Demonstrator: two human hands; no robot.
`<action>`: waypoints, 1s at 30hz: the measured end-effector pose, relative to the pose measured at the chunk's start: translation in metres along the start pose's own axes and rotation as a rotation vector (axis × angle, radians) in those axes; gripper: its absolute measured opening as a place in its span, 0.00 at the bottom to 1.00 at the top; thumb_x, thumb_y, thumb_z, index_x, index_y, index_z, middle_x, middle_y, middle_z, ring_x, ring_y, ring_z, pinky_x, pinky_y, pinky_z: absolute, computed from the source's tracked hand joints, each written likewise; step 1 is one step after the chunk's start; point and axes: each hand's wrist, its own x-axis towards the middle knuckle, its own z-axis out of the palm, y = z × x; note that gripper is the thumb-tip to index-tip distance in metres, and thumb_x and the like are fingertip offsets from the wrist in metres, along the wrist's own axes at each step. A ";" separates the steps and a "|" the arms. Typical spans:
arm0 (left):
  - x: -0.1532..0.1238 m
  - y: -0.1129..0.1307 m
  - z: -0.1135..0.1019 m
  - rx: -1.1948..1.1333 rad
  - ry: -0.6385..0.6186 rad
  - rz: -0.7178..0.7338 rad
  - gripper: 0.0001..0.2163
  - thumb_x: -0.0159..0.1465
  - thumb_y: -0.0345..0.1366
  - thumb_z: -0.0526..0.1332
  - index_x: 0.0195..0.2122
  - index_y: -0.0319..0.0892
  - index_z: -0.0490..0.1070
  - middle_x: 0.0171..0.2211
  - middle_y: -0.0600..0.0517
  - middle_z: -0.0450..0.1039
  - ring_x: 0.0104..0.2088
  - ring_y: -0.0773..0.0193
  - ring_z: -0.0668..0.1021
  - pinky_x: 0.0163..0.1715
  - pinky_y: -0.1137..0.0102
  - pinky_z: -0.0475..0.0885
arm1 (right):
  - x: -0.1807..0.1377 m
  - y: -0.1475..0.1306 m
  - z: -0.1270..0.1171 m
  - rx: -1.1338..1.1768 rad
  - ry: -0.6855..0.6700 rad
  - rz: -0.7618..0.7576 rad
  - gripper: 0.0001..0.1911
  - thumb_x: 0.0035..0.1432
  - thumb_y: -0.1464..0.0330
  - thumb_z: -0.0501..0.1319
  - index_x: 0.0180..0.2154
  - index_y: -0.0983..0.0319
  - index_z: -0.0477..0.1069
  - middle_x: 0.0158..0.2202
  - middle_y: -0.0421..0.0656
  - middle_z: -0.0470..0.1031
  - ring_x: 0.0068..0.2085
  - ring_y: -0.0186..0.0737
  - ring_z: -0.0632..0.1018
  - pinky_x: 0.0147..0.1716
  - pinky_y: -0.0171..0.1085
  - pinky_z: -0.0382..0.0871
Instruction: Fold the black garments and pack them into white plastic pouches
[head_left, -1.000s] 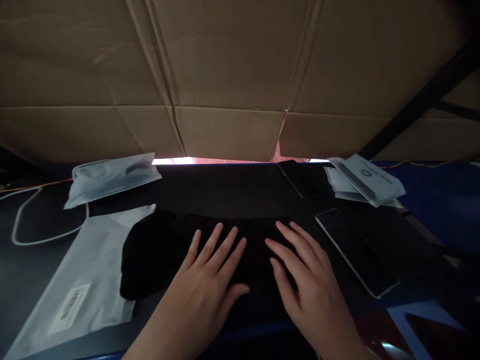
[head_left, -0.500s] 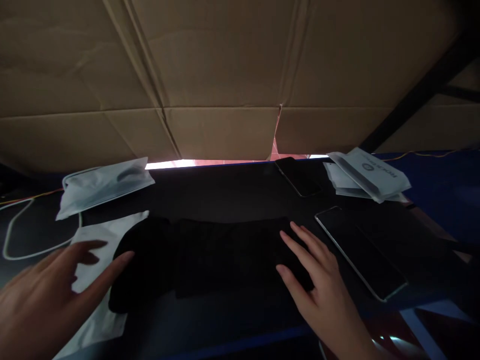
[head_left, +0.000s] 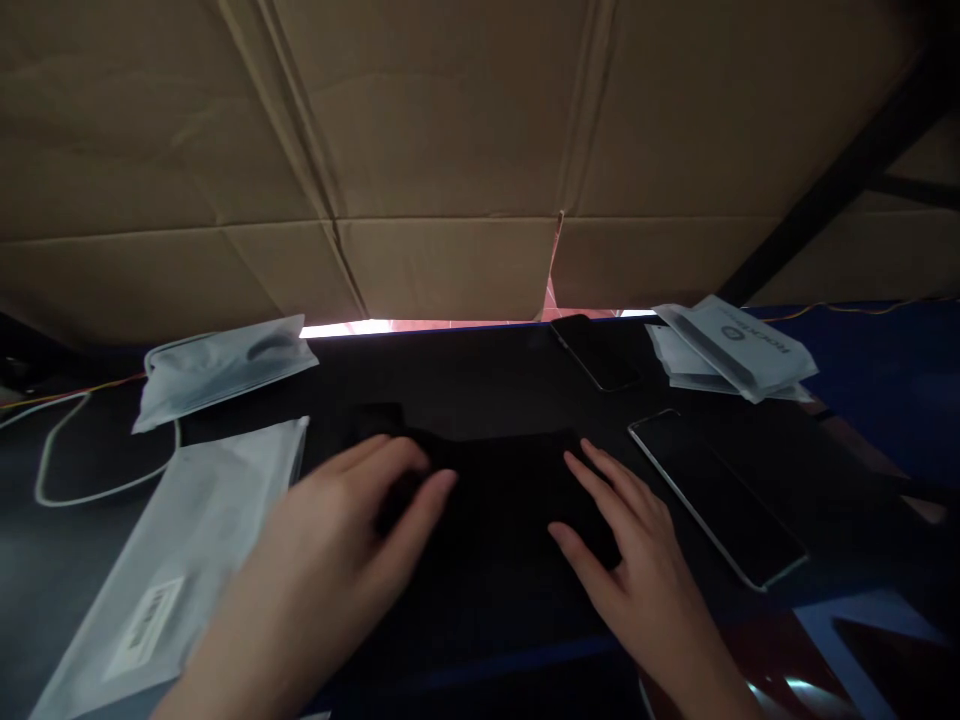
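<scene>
A black cloth item (head_left: pixel 502 500) lies on the dark table in front of me; in the dim light its exact kind is hard to make out. My left hand (head_left: pixel 345 540) has its fingers and thumb curled around the cloth's left end, where a bunched part rises behind the fingers. On the right end rests my right hand (head_left: pixel 630 540), fingers spread and laid flat. Left of my left hand is a frosted plastic pouch (head_left: pixel 232 490) with a white label. A phone-like slab with a dark screen (head_left: pixel 720 500) lies right of my right hand.
Farther back are a filled frosted pouch (head_left: pixel 225 370), a smaller dark phone (head_left: pixel 596 352) and a stack of printed pouches (head_left: pixel 742 345). A white cable (head_left: pixel 45 470) loops at the left. Cardboard (head_left: pixel 450 130) walls off the far side; a dark metal bar (head_left: pixel 817 190) slants at right.
My left hand has moved right, from beside the cloth onto it, and the cloth's left end has come inward, uncovering the labelled pouch. My right hand has stayed almost in place.
</scene>
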 end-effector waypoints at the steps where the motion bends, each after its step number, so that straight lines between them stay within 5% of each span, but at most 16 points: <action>1: 0.006 0.009 0.008 -0.068 -0.069 -0.016 0.14 0.76 0.49 0.59 0.39 0.50 0.78 0.34 0.55 0.81 0.29 0.61 0.81 0.27 0.67 0.72 | 0.000 0.000 0.000 0.006 0.004 -0.001 0.30 0.76 0.50 0.60 0.74 0.44 0.61 0.76 0.44 0.65 0.73 0.62 0.69 0.66 0.68 0.71; 4: 0.011 0.016 0.019 -0.201 -0.136 0.009 0.12 0.76 0.49 0.59 0.42 0.51 0.79 0.38 0.54 0.81 0.35 0.61 0.82 0.33 0.67 0.76 | 0.000 0.000 -0.001 0.042 0.023 0.005 0.29 0.77 0.52 0.60 0.73 0.45 0.61 0.76 0.45 0.65 0.73 0.61 0.69 0.66 0.67 0.71; 8: -0.002 -0.005 0.018 -0.006 0.178 0.109 0.12 0.76 0.44 0.59 0.56 0.52 0.76 0.58 0.47 0.77 0.59 0.48 0.79 0.58 0.54 0.76 | -0.001 0.001 -0.002 0.116 0.060 0.027 0.30 0.78 0.54 0.58 0.75 0.47 0.57 0.74 0.47 0.68 0.73 0.58 0.70 0.66 0.64 0.73; 12: -0.015 -0.024 0.045 0.218 -0.007 0.216 0.30 0.78 0.49 0.55 0.79 0.53 0.53 0.80 0.46 0.54 0.80 0.35 0.54 0.72 0.34 0.60 | 0.000 0.002 -0.001 0.061 0.039 -0.001 0.30 0.78 0.54 0.57 0.76 0.46 0.57 0.74 0.46 0.68 0.73 0.60 0.71 0.66 0.64 0.73; 15: -0.021 -0.029 0.065 0.267 -0.099 0.214 0.35 0.79 0.52 0.54 0.82 0.54 0.42 0.81 0.45 0.51 0.80 0.34 0.51 0.71 0.30 0.61 | 0.001 0.002 0.002 -0.022 0.010 -0.040 0.29 0.78 0.53 0.58 0.75 0.44 0.59 0.76 0.44 0.66 0.73 0.62 0.69 0.66 0.66 0.72; 18: -0.027 -0.034 0.056 0.230 -0.068 0.169 0.31 0.80 0.48 0.50 0.81 0.57 0.42 0.81 0.47 0.52 0.81 0.35 0.51 0.72 0.26 0.54 | 0.000 0.003 0.004 -0.010 0.017 -0.041 0.33 0.78 0.53 0.57 0.78 0.44 0.53 0.76 0.44 0.65 0.74 0.61 0.69 0.66 0.67 0.72; 20: -0.031 -0.040 0.036 0.196 0.039 0.072 0.28 0.79 0.48 0.49 0.79 0.54 0.51 0.78 0.43 0.60 0.78 0.36 0.60 0.72 0.30 0.58 | -0.001 0.004 0.003 0.060 0.050 -0.003 0.36 0.78 0.53 0.57 0.80 0.45 0.47 0.76 0.46 0.65 0.74 0.60 0.69 0.66 0.65 0.74; 22: -0.035 -0.049 0.017 0.257 0.132 -0.076 0.23 0.77 0.53 0.52 0.66 0.49 0.68 0.64 0.40 0.76 0.66 0.35 0.75 0.63 0.36 0.70 | -0.002 0.006 0.001 0.147 0.086 0.050 0.36 0.78 0.53 0.57 0.80 0.46 0.47 0.77 0.46 0.64 0.74 0.59 0.69 0.65 0.63 0.76; 26: -0.037 -0.058 0.007 0.445 -0.064 -0.124 0.20 0.72 0.60 0.59 0.35 0.51 0.77 0.36 0.47 0.82 0.42 0.40 0.83 0.42 0.48 0.76 | -0.004 0.007 -0.002 0.252 0.104 0.120 0.33 0.79 0.53 0.57 0.78 0.45 0.52 0.77 0.44 0.65 0.74 0.56 0.69 0.66 0.60 0.76; 30: -0.034 -0.050 0.016 0.415 -0.127 -0.124 0.21 0.73 0.55 0.55 0.31 0.50 0.77 0.37 0.49 0.83 0.41 0.44 0.84 0.42 0.49 0.73 | -0.003 0.006 -0.002 0.293 0.104 0.163 0.31 0.78 0.52 0.58 0.76 0.44 0.58 0.75 0.43 0.67 0.75 0.55 0.69 0.68 0.61 0.73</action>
